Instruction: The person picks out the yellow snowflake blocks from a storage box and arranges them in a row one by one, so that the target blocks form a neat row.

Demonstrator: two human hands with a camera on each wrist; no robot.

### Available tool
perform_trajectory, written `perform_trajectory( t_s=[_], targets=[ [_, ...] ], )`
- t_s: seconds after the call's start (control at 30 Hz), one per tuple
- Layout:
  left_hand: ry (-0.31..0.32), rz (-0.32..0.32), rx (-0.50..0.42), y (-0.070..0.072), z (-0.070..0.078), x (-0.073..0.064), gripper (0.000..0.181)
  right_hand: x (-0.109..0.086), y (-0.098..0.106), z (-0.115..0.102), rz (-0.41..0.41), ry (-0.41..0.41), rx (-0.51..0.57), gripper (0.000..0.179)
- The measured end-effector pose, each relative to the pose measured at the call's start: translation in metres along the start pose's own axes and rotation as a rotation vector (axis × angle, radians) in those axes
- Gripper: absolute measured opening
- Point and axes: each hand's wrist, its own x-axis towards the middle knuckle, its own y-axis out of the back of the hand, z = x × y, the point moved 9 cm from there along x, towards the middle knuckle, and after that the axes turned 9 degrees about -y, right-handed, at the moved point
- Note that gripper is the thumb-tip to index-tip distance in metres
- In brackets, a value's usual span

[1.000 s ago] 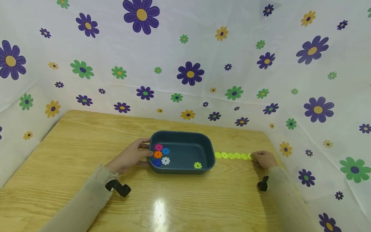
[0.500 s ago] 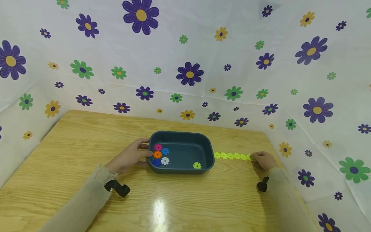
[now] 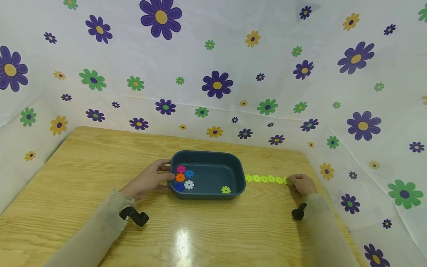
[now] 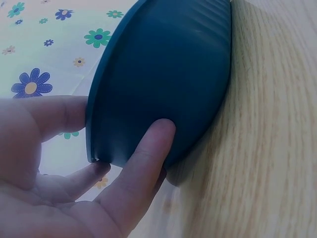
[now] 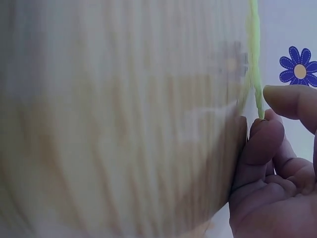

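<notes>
My left hand (image 3: 148,180) holds the near-left end of a dark blue rectangular basin (image 3: 210,196). In the left wrist view a fingertip (image 4: 161,131) presses the basin's outer wall, and another digit reaches the rim, its tip hidden. Several coloured interlocking flower discs lie inside: pink (image 3: 181,169), orange (image 3: 180,177), light blue, dark blue and white ones at the left, a yellow-green disc (image 3: 225,190) at the right. A straight chain of yellow-green discs (image 3: 264,178) runs along the table from the basin's right side. My right hand (image 3: 303,184) pinches its right end (image 5: 260,111).
The pale wooden table (image 3: 213,233) ends just beyond the right hand and behind the basin. A white flower-printed cloth (image 3: 186,48) hangs around its back and sides. Black camera straps (image 3: 135,216) sit on both wrists.
The view shifts slightly. Both hands keep their places on the basin and the chain, and the right wrist turns a little.
</notes>
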Motion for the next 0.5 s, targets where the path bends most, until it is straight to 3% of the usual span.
perform_trajectory(
  t_s=[0.3,0.4,0.5],
  targets=[
    [-0.001,-0.004,-0.001,0.0,-0.002,0.0,0.066,-0.008,-0.002,-0.003,0.028,-0.009,0.031,0.039],
    [-0.004,-0.007,-0.01,0.0,-0.001,0.0,0.067,-0.008,-0.003,-0.006,0.06,0.017,0.012,0.041],
    [-0.008,-0.01,-0.015,-0.001,0.0,0.0,0.068,-0.019,-0.008,-0.023,0.119,0.08,-0.016,0.042]
  ],
)
